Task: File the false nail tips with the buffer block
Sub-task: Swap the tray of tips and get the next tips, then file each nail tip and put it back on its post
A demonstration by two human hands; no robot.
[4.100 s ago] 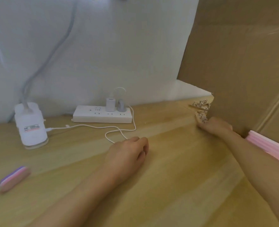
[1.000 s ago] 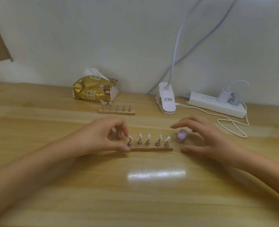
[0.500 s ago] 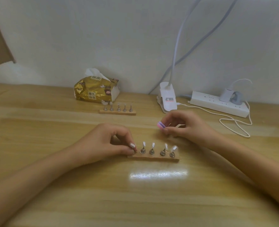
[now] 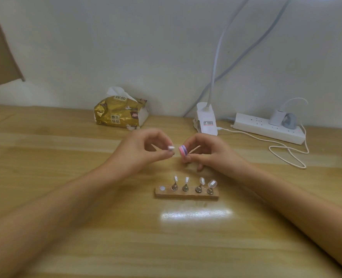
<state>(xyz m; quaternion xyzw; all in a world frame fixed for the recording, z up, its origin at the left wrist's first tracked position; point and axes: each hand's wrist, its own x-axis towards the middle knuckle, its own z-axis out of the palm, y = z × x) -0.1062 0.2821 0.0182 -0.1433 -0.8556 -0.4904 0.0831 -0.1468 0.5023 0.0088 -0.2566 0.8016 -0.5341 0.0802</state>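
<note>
Presently the left hand (image 4: 138, 151) pinches one false nail tip (image 4: 171, 147) between thumb and forefinger, and the right hand (image 4: 208, 153) holds the buffer block (image 4: 183, 150) in curled fingers. Both grips are raised above the worktop (image 4: 106, 237), the block's end just beside the tip; whether they touch cannot be told. Risk noted: the tip is small and sits at the very end of the pinch, so a firm stroke from the block could lever it out of the left grip and drop it to the worktop. A skewed stroke would likely abrade the fingertip instead. Below both grips, on the person's side, lies the wooden holder (image 4: 186, 194), carrying four further nail tips (image 4: 202, 180) upright on metal pegs and one bare round seat (image 4: 162, 188) at its left end; a lowered forearm could knock it. The held tip appears whitish and slightly blurred. The block's end shows pink, white and purple layers.
</note>
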